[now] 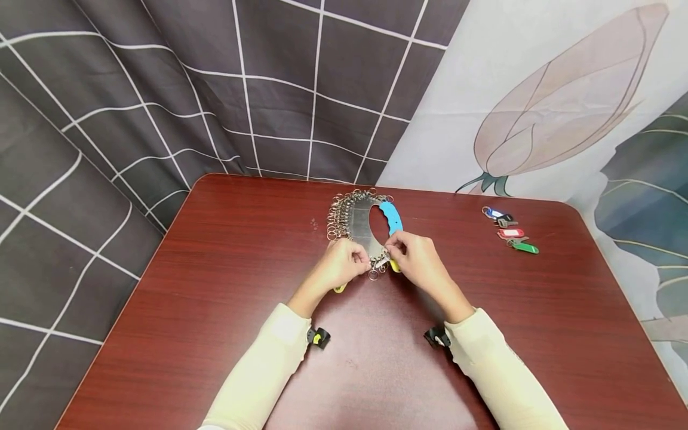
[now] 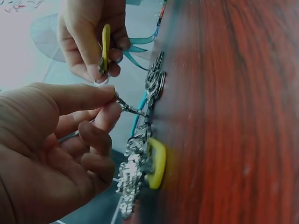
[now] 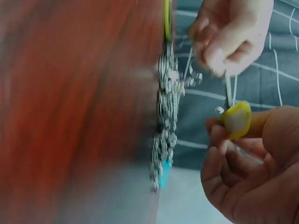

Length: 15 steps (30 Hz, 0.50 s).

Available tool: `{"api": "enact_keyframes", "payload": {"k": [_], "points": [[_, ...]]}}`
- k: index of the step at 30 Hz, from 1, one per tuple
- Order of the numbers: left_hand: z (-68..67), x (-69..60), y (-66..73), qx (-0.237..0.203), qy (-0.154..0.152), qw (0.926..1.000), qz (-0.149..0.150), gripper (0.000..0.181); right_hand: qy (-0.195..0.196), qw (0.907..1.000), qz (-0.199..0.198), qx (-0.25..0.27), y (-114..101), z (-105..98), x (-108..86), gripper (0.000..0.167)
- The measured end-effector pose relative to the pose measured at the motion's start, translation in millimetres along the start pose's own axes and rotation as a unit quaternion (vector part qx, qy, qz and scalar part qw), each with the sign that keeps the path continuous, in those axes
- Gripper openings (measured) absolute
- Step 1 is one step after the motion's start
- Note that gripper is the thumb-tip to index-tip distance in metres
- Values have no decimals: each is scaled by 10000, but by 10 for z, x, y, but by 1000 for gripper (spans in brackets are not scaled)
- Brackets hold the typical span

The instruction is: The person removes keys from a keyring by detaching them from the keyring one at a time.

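A flat metal plate (image 1: 361,224) with a blue grip (image 1: 394,218) lies on the table, many small metal clasps and rings (image 1: 338,218) strung along its edge. At its near end my left hand (image 1: 344,263) pinches a metal clasp (image 2: 128,107) between thumb and forefinger. Close by, my right hand (image 1: 418,257) holds a yellow key tag (image 3: 237,120) by its edge, with a metal key (image 3: 228,89) projecting towards the left hand. Whether key and clasp touch cannot be told. A second yellow tag (image 2: 157,163) hangs among the clasps, partly under the left hand in the head view.
To the right on the reddish-brown table (image 1: 537,310) lie keys with a blue tag (image 1: 493,212), a red tag (image 1: 510,233) and a green tag (image 1: 525,246). Behind the table hang a dark checked curtain (image 1: 279,107) and a pale flowered cloth (image 1: 446,131).
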<state>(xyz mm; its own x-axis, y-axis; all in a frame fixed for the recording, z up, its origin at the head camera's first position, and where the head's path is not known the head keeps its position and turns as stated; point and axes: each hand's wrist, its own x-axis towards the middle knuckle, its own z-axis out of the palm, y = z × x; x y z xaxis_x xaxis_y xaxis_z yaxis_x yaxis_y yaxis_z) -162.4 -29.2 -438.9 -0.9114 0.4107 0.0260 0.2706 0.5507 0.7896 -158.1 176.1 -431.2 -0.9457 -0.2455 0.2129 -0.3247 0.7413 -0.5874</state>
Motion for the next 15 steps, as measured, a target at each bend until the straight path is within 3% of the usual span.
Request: {"api": "enact_keyframes", "payload": {"k": [3,7,11,15], "points": [[-17,-3,-3,321,-63,9993,184,14,-15,9999,118,56,14,-76,8,7],[-30,-14,1,867,-365,9952,271,15,90,9997,171,153,28,-191,19,6],[-29,-30,13,1205,-720,9900,160,18,321,9992,137,205,55,-315,31,7],[-24,-49,26,1452,-820,9859,149,21,641,9978,31,148,100,-440,43,7]]}}
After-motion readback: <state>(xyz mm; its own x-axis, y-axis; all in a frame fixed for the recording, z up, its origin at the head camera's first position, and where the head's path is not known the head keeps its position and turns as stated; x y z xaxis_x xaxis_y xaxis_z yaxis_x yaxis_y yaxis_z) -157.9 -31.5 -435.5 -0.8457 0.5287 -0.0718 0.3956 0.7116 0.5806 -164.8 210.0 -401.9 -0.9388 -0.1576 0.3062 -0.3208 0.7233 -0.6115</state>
